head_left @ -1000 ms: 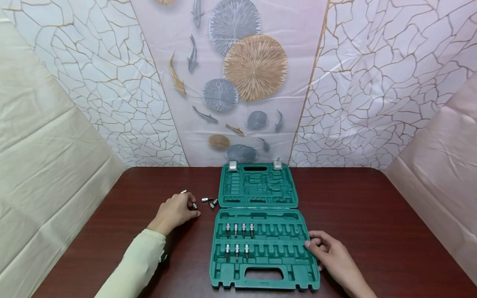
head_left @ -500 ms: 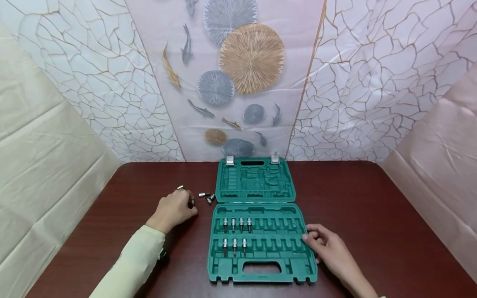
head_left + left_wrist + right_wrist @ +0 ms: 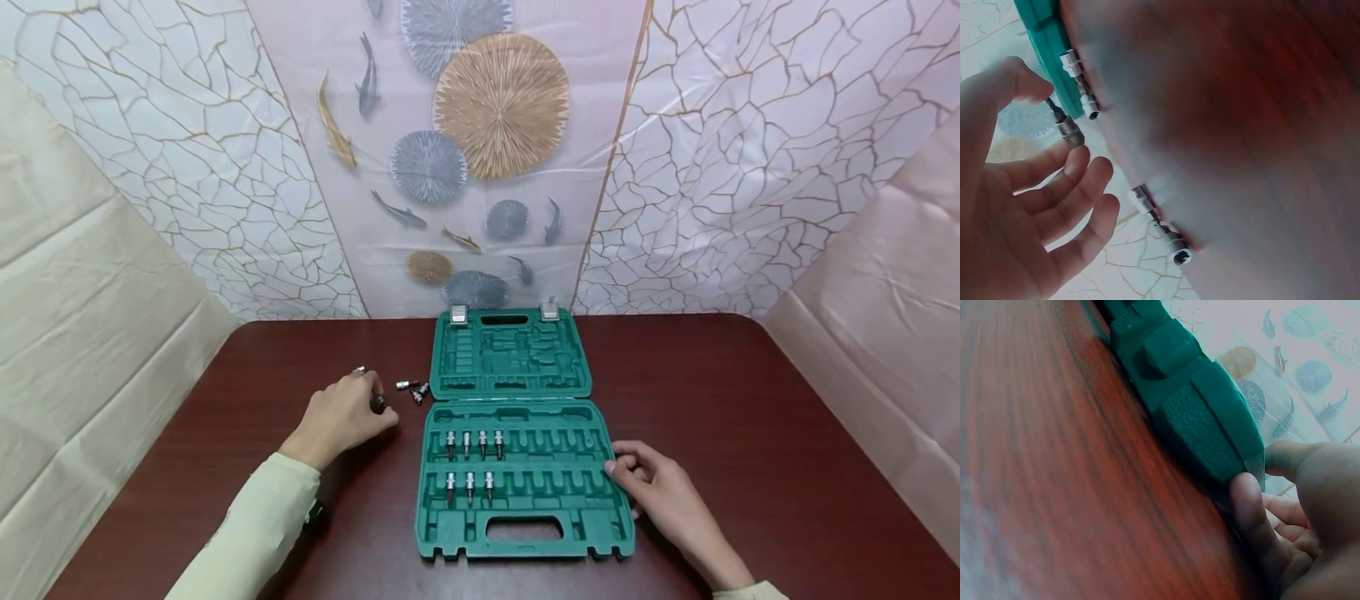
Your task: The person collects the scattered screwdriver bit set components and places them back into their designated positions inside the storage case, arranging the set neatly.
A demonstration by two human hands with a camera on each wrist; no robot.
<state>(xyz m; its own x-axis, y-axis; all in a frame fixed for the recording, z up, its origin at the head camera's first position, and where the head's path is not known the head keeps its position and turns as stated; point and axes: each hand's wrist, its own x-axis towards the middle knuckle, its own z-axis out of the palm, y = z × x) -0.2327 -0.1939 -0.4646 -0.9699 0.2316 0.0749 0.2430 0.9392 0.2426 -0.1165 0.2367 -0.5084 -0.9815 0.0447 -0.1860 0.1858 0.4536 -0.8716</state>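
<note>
An open green tool case (image 3: 525, 533) lies on the dark red table (image 3: 750, 417), with several bit sockets (image 3: 474, 444) standing in its lower tray. Left of the case, my left hand (image 3: 378, 408) pinches a bit socket (image 3: 377, 404) between thumb and fingers. The left wrist view shows that socket (image 3: 1067, 128) in the left hand (image 3: 1057, 122) just off the table. My right hand (image 3: 618, 471) holds the case's right edge, with its thumb and a finger against the case wall (image 3: 1210, 431) in the right wrist view, where the right hand (image 3: 1260, 481) is close up.
Two loose bit sockets (image 3: 412, 388) lie by the lid's left corner, and another (image 3: 360, 369) lies behind my left hand. Draped sheets close in the table at the back, left and right. The case lid (image 3: 510, 354) lies flat toward the wall.
My left fingers have closed on one bit socket beside the loose ones. My right hand stays at the case's right edge. The head view has shifted a little.
</note>
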